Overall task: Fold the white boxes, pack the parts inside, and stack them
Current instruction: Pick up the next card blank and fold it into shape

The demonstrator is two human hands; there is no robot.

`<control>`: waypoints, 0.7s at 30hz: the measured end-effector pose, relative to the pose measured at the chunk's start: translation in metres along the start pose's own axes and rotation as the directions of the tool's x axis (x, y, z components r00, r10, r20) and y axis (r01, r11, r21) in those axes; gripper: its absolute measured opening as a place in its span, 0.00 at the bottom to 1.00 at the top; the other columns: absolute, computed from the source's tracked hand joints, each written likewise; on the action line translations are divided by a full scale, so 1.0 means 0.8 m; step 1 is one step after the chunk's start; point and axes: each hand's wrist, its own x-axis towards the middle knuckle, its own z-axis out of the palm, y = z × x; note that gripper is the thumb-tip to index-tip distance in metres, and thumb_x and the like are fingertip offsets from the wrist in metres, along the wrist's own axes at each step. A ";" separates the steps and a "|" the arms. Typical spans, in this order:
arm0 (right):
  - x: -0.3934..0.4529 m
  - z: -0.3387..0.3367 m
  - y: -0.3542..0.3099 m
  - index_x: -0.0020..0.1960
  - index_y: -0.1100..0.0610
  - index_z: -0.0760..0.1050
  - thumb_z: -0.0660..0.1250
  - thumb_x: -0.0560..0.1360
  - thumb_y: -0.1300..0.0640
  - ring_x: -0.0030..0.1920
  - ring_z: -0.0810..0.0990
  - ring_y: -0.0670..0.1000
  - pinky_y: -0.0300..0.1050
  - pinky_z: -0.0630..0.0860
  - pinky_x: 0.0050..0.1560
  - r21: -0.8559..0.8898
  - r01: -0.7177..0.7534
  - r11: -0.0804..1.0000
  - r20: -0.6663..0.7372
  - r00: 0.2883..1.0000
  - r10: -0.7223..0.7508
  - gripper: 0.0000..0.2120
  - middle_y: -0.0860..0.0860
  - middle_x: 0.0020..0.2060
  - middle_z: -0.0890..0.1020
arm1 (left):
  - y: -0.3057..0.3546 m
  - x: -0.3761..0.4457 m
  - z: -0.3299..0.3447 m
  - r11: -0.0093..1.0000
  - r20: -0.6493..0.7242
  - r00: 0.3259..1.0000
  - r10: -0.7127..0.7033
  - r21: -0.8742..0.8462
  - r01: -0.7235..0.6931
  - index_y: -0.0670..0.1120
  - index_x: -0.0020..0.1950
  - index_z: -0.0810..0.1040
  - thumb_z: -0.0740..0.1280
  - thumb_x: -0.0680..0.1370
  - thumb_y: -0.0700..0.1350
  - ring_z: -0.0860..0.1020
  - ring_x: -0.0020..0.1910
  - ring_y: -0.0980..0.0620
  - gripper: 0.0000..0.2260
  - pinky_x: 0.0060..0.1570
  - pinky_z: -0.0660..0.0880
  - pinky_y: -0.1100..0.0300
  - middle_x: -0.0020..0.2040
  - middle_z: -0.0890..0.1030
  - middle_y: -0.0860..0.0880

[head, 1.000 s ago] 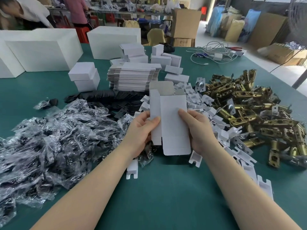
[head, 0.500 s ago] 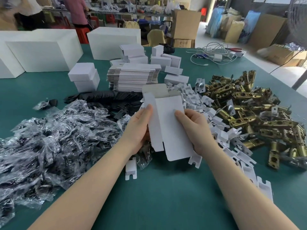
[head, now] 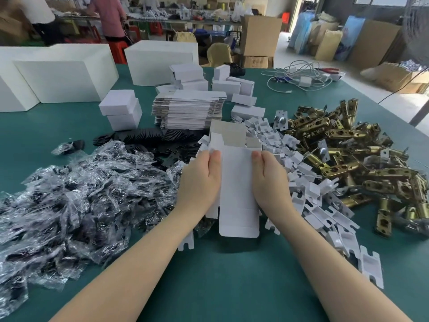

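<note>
I hold a small white carton [head: 236, 182] above the green table [head: 220, 287], squared into a tube with its far flaps open and grey inside showing. My left hand [head: 200, 180] grips its left side and my right hand [head: 270, 180] grips its right side, thumbs on top. A stack of flat white box blanks [head: 189, 109] lies behind. Brass latch parts [head: 352, 156] are heaped at the right, white card inserts [head: 308, 189] beside them, and clear bags of black parts [head: 76, 201] fill the left.
Folded small white boxes [head: 121, 110] and several more [head: 232, 86] sit behind the blanks. Large white boxes [head: 65, 73] stand at the far left. Black flat pieces [head: 148, 138] lie mid-table, white cables [head: 299, 77] far right. People stand at the back.
The flat blank has been squared open into a tube. Both hands moved from pinching its face to gripping its two sides, and the carton now points straight away from me.
</note>
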 end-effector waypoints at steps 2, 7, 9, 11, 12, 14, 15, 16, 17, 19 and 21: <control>0.001 0.000 -0.002 0.36 0.53 0.64 0.53 0.85 0.50 0.27 0.66 0.38 0.30 0.65 0.29 0.015 -0.027 1.000 0.021 0.999 0.026 0.19 0.47 0.29 0.67 | -0.001 0.003 -0.002 0.998 0.042 0.997 -0.060 -0.008 0.060 0.48 0.35 0.64 0.56 0.85 0.50 0.66 0.28 0.59 0.18 0.29 0.63 0.66 0.30 0.65 0.54; 0.013 -0.018 -0.018 0.60 0.47 0.74 0.52 0.85 0.53 0.36 0.79 0.46 0.41 0.75 0.35 0.311 -0.220 0.924 0.146 0.972 0.182 0.13 0.47 0.39 0.83 | 0.003 0.027 -0.015 0.869 0.138 0.917 -0.375 -0.293 0.400 0.48 0.56 0.76 0.55 0.84 0.52 0.80 0.50 0.55 0.13 0.50 0.77 0.57 0.51 0.81 0.49; 0.011 -0.031 -0.023 0.64 0.39 0.69 0.60 0.82 0.59 0.40 0.82 0.45 0.37 0.78 0.36 0.333 -0.128 0.934 0.207 0.977 0.060 0.17 0.46 0.48 0.84 | 0.009 0.035 -0.020 0.724 0.250 0.852 -0.460 -0.450 0.523 0.46 0.62 0.76 0.54 0.84 0.49 0.82 0.51 0.45 0.15 0.47 0.79 0.49 0.55 0.82 0.43; 0.006 -0.038 -0.024 0.67 0.39 0.65 0.68 0.76 0.67 0.50 0.79 0.34 0.28 0.74 0.46 0.167 0.095 0.981 0.250 0.959 -0.135 0.30 0.47 0.59 0.78 | 0.018 0.035 -0.022 0.625 0.325 0.795 -0.511 -0.495 0.604 0.49 0.63 0.76 0.53 0.84 0.48 0.83 0.43 0.48 0.14 0.35 0.79 0.55 0.49 0.84 0.45; 0.003 -0.038 -0.023 0.69 0.41 0.65 0.69 0.73 0.70 0.57 0.76 0.33 0.26 0.70 0.53 0.060 0.196 0.979 0.269 0.941 -0.205 0.34 0.49 0.63 0.74 | 0.023 0.032 -0.023 0.602 0.350 0.776 -0.524 -0.492 0.628 0.51 0.63 0.76 0.54 0.83 0.49 0.83 0.41 0.50 0.14 0.34 0.79 0.55 0.47 0.84 0.47; -0.004 -0.036 -0.018 0.72 0.48 0.67 0.72 0.71 0.71 0.70 0.67 0.45 0.25 0.60 0.63 -0.052 0.301 0.952 0.283 0.919 -0.275 0.35 0.53 0.71 0.68 | 0.028 0.023 -0.021 0.599 0.392 0.772 -0.501 -0.487 0.636 0.52 0.62 0.76 0.55 0.83 0.51 0.85 0.45 0.49 0.13 0.38 0.81 0.54 0.49 0.85 0.47; -0.006 -0.034 -0.014 0.71 0.52 0.69 0.73 0.70 0.70 0.72 0.64 0.50 0.23 0.56 0.65 -0.057 0.317 0.947 0.258 0.921 -0.293 0.33 0.55 0.72 0.67 | 0.029 0.017 -0.022 0.591 0.412 0.771 -0.486 -0.495 0.637 0.52 0.61 0.77 0.55 0.83 0.53 0.85 0.47 0.48 0.13 0.39 0.81 0.54 0.51 0.85 0.47; -0.008 -0.032 -0.012 0.69 0.55 0.71 0.74 0.70 0.68 0.72 0.64 0.51 0.23 0.55 0.66 -0.051 0.327 0.944 0.212 0.927 -0.309 0.30 0.55 0.71 0.67 | 0.030 0.011 -0.023 0.591 0.419 0.775 -0.473 -0.501 0.632 0.54 0.61 0.76 0.55 0.83 0.53 0.85 0.47 0.49 0.13 0.38 0.81 0.54 0.51 0.86 0.47; -0.009 -0.031 -0.010 0.67 0.58 0.73 0.75 0.70 0.67 0.71 0.65 0.50 0.25 0.57 0.67 -0.043 0.334 0.941 0.152 0.934 -0.325 0.27 0.54 0.69 0.69 | 0.029 0.005 -0.025 0.628 0.396 0.797 -0.455 -0.492 0.603 0.55 0.62 0.75 0.55 0.83 0.54 0.85 0.46 0.50 0.13 0.39 0.82 0.54 0.52 0.85 0.49; -0.009 -0.030 -0.009 0.62 0.60 0.74 0.74 0.72 0.64 0.64 0.71 0.46 0.35 0.67 0.65 -0.012 0.321 0.947 0.030 0.947 -0.320 0.20 0.47 0.61 0.74 | 0.019 -0.004 -0.030 0.817 0.267 0.887 -0.376 -0.357 0.453 0.56 0.75 0.65 0.54 0.84 0.53 0.80 0.56 0.57 0.18 0.53 0.80 0.55 0.64 0.77 0.56; -0.007 -0.030 -0.007 0.61 0.61 0.73 0.73 0.74 0.64 0.57 0.75 0.37 0.34 0.73 0.56 0.085 0.293 0.952 0.003 0.956 -0.295 0.17 0.37 0.53 0.77 | 0.012 -0.009 -0.037 0.964 0.148 0.967 -0.206 -0.141 0.227 0.54 0.79 0.57 0.57 0.84 0.48 0.67 0.64 0.69 0.24 0.66 0.67 0.64 0.67 0.64 0.59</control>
